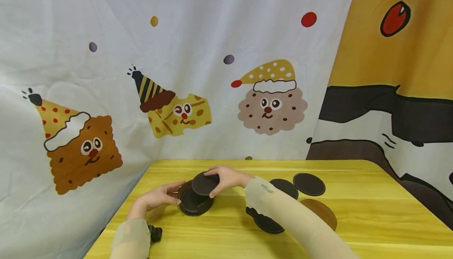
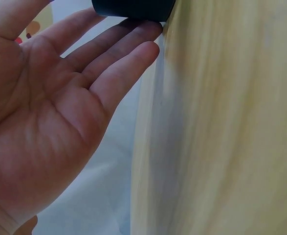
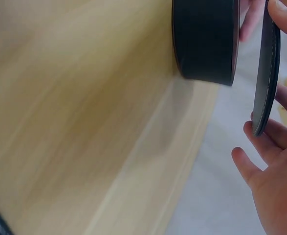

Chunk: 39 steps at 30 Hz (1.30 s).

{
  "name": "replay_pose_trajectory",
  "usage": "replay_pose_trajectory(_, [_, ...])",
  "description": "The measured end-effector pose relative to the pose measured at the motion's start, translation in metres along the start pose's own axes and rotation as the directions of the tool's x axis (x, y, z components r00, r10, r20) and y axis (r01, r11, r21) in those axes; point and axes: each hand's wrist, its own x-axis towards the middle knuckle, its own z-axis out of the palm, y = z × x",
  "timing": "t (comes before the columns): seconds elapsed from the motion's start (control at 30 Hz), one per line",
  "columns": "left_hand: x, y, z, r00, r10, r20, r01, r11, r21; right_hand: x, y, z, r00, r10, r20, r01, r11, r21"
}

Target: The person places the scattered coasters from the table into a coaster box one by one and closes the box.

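Note:
A round black coaster (image 1: 204, 184) with a stitched edge is pinched by my right hand (image 1: 228, 178), thumb on one face and fingertips on the other. It hangs tilted over the open top of a round black coaster holder (image 1: 192, 211). In the right wrist view, a gap shows between the coaster (image 3: 268, 73) and the holder (image 3: 204, 41). My left hand (image 1: 157, 196) grips the holder's left side, thumb toward the front and fingers toward the back. The left wrist view shows its fingers (image 2: 128, 73) extended, with tips at the holder's lower edge (image 2: 133, 10).
Right of the holder lie several more round coasters on the yellow wood-grain table (image 1: 212, 243): two black ones (image 1: 309, 184) at the back, a brown one (image 1: 320, 213), and a black one (image 1: 269, 223) partly behind my right sleeve. A cartoon-printed curtain (image 1: 198, 34) hangs behind.

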Motion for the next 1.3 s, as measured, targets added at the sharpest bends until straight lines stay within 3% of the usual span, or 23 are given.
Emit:
replay_pose_trajectory(0.2, [0.000,0.001,0.000,0.999,0.020,0.029,-0.019,0.999,-0.030,0.008,-0.011,0.008,1.000,-0.009,0.021,0.009,1.000,-0.014])
replay_pose_trajectory(0.6, [0.000,0.002,0.000,1.000,-0.026,-0.012,0.025,0.999,-0.021,0.018,-0.019,0.025,1.000,-0.017,0.015,0.017,1.000,-0.001])
replay_pose_trajectory(1.3, [0.001,-0.001,-0.001,1.000,-0.031,0.002,0.031,0.999,-0.038,0.022,-0.027,0.037,1.000,0.015,0.016,-0.014,0.998,-0.061])
